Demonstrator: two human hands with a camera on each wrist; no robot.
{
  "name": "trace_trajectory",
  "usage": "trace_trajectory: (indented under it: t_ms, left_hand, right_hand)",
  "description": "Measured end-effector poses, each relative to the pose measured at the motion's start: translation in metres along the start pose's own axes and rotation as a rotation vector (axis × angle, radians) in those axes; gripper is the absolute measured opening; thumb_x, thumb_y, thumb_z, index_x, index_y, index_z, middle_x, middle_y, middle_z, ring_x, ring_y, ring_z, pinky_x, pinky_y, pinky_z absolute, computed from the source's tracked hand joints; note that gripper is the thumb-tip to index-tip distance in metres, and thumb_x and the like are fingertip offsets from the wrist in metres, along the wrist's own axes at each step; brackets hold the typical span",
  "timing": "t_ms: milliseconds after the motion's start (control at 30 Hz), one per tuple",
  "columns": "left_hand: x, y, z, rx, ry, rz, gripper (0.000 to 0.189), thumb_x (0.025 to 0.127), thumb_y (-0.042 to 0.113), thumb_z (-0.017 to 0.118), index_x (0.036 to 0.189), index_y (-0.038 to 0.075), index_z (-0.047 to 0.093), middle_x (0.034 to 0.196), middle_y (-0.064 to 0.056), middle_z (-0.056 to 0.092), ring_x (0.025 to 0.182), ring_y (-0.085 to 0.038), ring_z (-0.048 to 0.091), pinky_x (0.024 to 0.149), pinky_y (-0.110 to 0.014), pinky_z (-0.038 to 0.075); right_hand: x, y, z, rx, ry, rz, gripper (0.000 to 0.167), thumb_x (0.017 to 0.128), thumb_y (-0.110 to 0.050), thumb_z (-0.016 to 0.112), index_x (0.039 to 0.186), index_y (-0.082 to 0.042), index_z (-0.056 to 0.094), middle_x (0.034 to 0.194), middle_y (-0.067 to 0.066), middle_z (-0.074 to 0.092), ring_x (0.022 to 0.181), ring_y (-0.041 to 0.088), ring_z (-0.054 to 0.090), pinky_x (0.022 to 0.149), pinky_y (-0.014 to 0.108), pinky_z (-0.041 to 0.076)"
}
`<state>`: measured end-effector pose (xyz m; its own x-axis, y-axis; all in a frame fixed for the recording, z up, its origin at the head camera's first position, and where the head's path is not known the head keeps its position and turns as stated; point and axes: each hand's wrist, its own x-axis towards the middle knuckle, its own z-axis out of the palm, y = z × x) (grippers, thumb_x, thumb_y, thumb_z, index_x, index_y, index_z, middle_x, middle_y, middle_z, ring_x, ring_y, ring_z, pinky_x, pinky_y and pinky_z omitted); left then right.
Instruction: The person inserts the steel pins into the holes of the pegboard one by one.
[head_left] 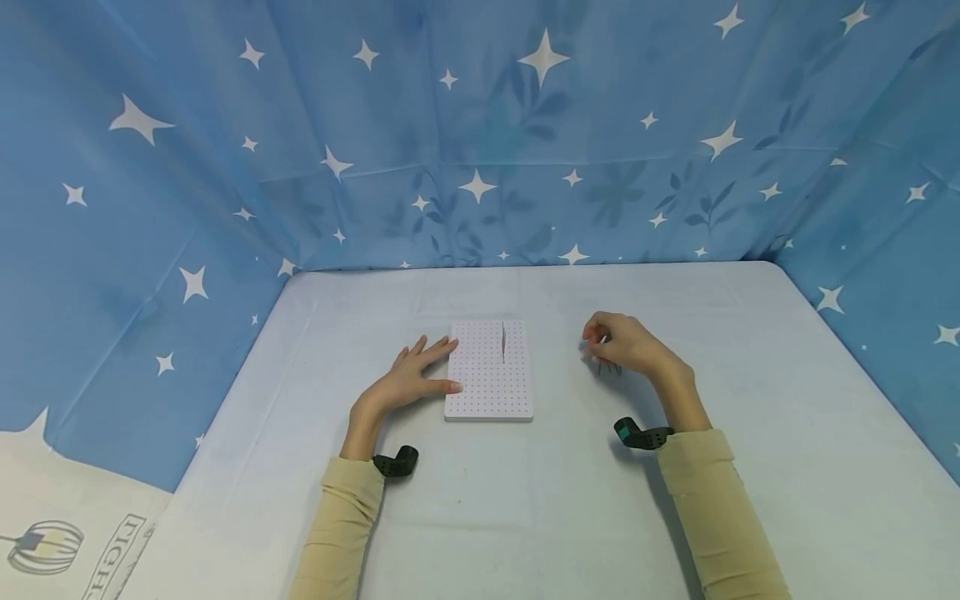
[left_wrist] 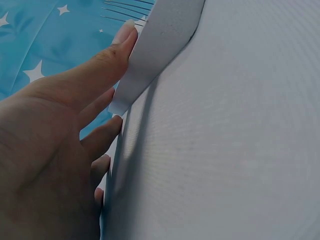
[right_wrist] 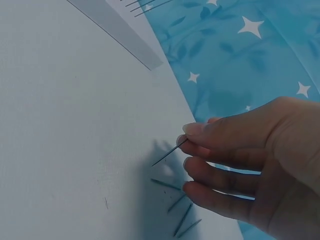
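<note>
A white board with a grid of small holes (head_left: 491, 383) lies flat on the table. Several thin metal pins (head_left: 504, 343) stand upright in its upper part; the left wrist view shows such pins (left_wrist: 127, 11) too. My left hand (head_left: 405, 379) is at the board's left side, fingers spread, thumb and a fingertip touching its edge. To the right of the board, my right hand (head_left: 626, 342) pinches one thin metal pin (right_wrist: 170, 151) between thumb and index finger, its free end pointing down. Several loose pins (right_wrist: 184, 219) lie scattered on the table beneath that hand.
A white cloth covers the table (head_left: 480, 517). Blue curtains with white stars (head_left: 480, 183) hang behind the table and along its sides. A dark wrist camera (head_left: 397, 462) sits on the left wrist, and another wrist camera (head_left: 641, 435) on the right.
</note>
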<state>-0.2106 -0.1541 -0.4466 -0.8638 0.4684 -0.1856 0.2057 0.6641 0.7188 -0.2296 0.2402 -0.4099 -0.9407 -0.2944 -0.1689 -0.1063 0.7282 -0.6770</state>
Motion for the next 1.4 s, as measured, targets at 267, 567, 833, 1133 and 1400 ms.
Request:
trace_trajectory:
  t_ms: [267, 567, 833, 1133, 1400]
  left_hand:
    - [-0.001, 0.002, 0.000, -0.008, 0.002, -0.005, 0.086, 0.090, 0.043, 0.076, 0.163, 0.022, 0.034, 0.172, -0.004, 0.020, 0.161, -0.032, -0.004, 0.128, -0.055, -0.010]
    - [-0.002, 0.002, -0.001, -0.008, 0.002, -0.009, 0.086, 0.091, 0.042, 0.076, 0.163, 0.022, 0.034, 0.172, -0.004, 0.020, 0.161, -0.032, -0.005, 0.128, -0.055, -0.010]
    - [-0.002, 0.004, -0.001, -0.004, -0.001, -0.003, 0.087, 0.091, 0.042, 0.076, 0.163, 0.021, 0.033, 0.172, -0.004, 0.020, 0.161, -0.032, -0.005, 0.128, -0.055, -0.010]
    - [-0.002, 0.004, -0.001, -0.005, 0.004, -0.007, 0.086, 0.091, 0.042, 0.076, 0.163, 0.021, 0.034, 0.172, -0.005, 0.020, 0.161, -0.033, -0.004, 0.128, -0.055, -0.010]
    - [-0.002, 0.004, -0.002, -0.009, -0.002, -0.004, 0.086, 0.091, 0.042, 0.076, 0.163, 0.019, 0.034, 0.172, -0.006, 0.020, 0.161, -0.033, -0.004, 0.128, -0.055, -0.010]
  right_hand:
    - [0.000, -0.008, 0.002, -0.008, 0.023, -0.039, 0.012, 0.097, -0.004, 0.065, 0.107, 0.002, 0.064, 0.100, 0.016, 0.070, 0.078, 0.023, 0.067, 0.067, 0.031, 0.054]
    - [0.003, -0.015, 0.009, -0.013, 0.032, -0.070, 0.009, 0.096, -0.005, 0.070, 0.103, -0.001, 0.066, 0.098, 0.015, 0.072, 0.079, 0.022, 0.070, 0.067, 0.032, 0.054]
    - [0.004, -0.023, 0.013, -0.007, 0.078, -0.091, 0.009, 0.096, -0.010, 0.069, 0.102, -0.004, 0.067, 0.098, 0.013, 0.071, 0.081, 0.021, 0.067, 0.068, 0.031, 0.054]
    - [0.004, -0.032, 0.018, 0.080, 0.114, -0.119, 0.011, 0.097, -0.011, 0.070, 0.103, -0.005, 0.064, 0.099, 0.012, 0.070, 0.088, 0.022, 0.071, 0.079, 0.035, 0.060]
    - [0.005, -0.041, 0.025, 0.107, 0.169, -0.158, 0.010, 0.098, -0.011, 0.068, 0.103, -0.005, 0.062, 0.099, 0.013, 0.072, 0.085, 0.023, 0.075, 0.079, 0.040, 0.062]
